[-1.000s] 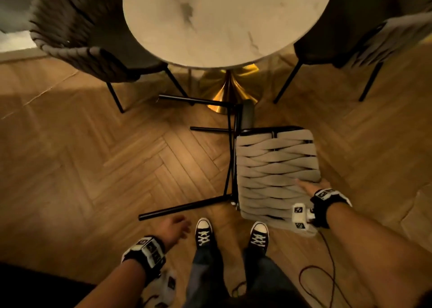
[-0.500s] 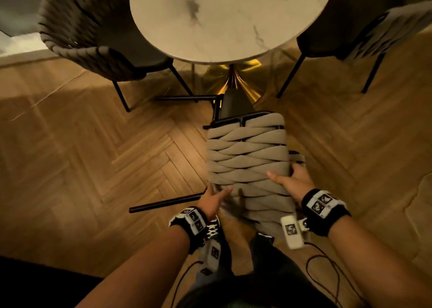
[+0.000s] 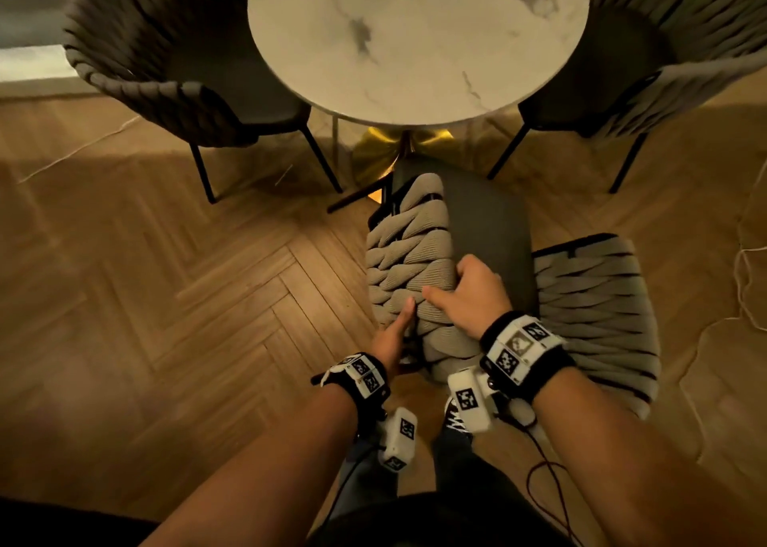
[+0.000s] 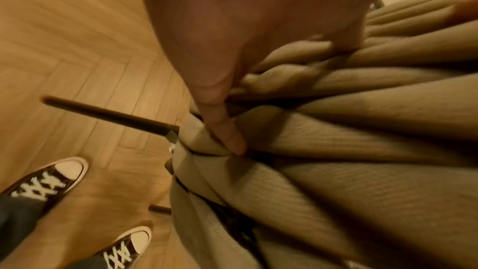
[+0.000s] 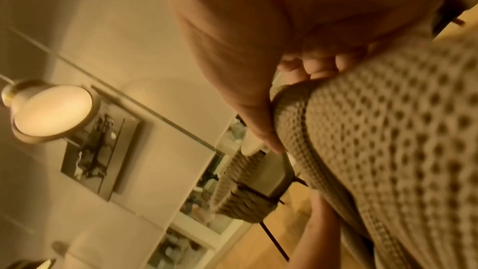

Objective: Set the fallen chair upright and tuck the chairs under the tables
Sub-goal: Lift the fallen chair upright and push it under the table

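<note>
- Gripping the woven backrest [image 3: 409, 256] of the fallen chair [image 3: 489, 223], right hand [image 3: 473, 293] curled over its top edge, left hand [image 3: 392, 335] pinching a strap.
- Half raised before the round marble counter [image 3: 415, 40]; tilted, not yet upright.
- Tucking-in left to do.

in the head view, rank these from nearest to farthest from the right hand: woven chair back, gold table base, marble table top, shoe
1. woven chair back: gripped by the right hand.
2. shoe: just below the wrist, toward the person.
3. gold table base: ahead, under the table.
4. marble table top: farthest in the picture, at the top.
</note>
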{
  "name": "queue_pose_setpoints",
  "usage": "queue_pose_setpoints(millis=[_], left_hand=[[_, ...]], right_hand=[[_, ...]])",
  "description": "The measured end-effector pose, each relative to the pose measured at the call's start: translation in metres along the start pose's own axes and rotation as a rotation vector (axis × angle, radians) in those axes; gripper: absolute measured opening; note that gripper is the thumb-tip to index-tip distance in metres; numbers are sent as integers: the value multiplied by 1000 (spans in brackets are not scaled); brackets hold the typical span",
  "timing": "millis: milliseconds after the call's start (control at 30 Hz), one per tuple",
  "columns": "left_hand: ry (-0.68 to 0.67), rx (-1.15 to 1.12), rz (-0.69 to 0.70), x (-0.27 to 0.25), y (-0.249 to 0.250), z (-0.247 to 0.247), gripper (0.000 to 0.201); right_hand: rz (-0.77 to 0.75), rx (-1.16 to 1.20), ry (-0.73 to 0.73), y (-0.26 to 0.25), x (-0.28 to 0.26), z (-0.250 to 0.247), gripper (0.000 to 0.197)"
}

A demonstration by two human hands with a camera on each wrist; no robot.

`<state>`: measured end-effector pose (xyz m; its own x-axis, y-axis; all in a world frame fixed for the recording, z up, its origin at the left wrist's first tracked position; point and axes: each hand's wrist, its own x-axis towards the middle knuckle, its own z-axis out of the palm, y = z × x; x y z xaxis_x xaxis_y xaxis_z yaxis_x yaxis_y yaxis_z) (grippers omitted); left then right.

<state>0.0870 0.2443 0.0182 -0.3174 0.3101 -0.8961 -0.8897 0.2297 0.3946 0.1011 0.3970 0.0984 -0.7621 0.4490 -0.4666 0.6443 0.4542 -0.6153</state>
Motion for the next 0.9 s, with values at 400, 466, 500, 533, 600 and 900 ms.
queue_pose_setpoints(millis=[400, 466, 500, 533, 600, 900], left_hand=[[195, -292, -106, -10, 11, -104, 57], [256, -360, -80, -9, 9, -133, 56], [299, -394, -72, -10, 9, -149, 58], [332, -419, -80, -8, 5, -162, 61], [361, -447, -43, -10, 3, -194, 68], [413, -306, -124, 3, -2, -255, 70]], right_hand=[[-87, 338, -349, -52, 12, 74, 19], [-45, 341, -235, -42, 19, 73, 11], [8, 343, -176, -32, 24, 74, 11], [77, 336, -130, -20, 28, 75, 14], [223, 306, -53, 6, 31, 77, 15], [899, 283, 477, 89, -21, 87, 61]])
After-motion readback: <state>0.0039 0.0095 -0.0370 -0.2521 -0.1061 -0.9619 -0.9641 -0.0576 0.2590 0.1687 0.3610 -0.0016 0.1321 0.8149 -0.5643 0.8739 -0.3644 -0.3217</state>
